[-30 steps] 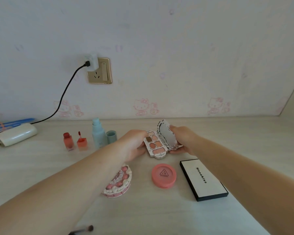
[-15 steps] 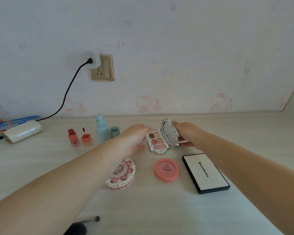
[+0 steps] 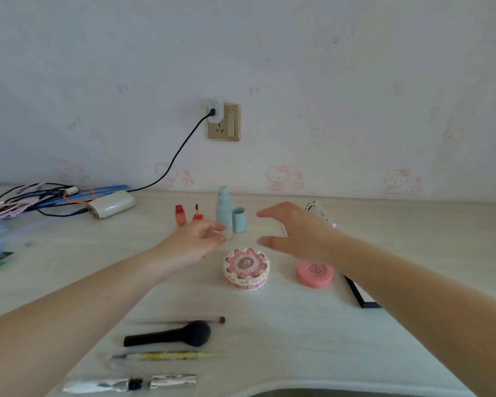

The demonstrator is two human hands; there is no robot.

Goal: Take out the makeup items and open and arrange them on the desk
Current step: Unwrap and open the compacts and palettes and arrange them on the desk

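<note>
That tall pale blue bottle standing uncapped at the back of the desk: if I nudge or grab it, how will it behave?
The pale blue bottle stands tall on a narrow base, so a sideways nudge would probably tip it. Its smooth round body would likely roll once down. Its cap stands close beside it and could get knocked over too.

both hands hovered above the desk (image 3: 384, 224), holding nothing. left hand (image 3: 194, 243) had fingers loosely curled, blurred at the tips; right hand (image 3: 298, 233) was spread, thumb and fingers apart. cake-shaped compact (image 3: 246, 267) sat closed below and between them, round pink compact (image 3: 314, 274) just right of it. open palette (image 3: 317, 210) was mostly hidden behind the right hand. red lip tint (image 3: 180, 215) and teal bottle (image 3: 223, 207) stood uncapped near the wall. black brush (image 3: 169, 335) lay near the front edge.
</note>
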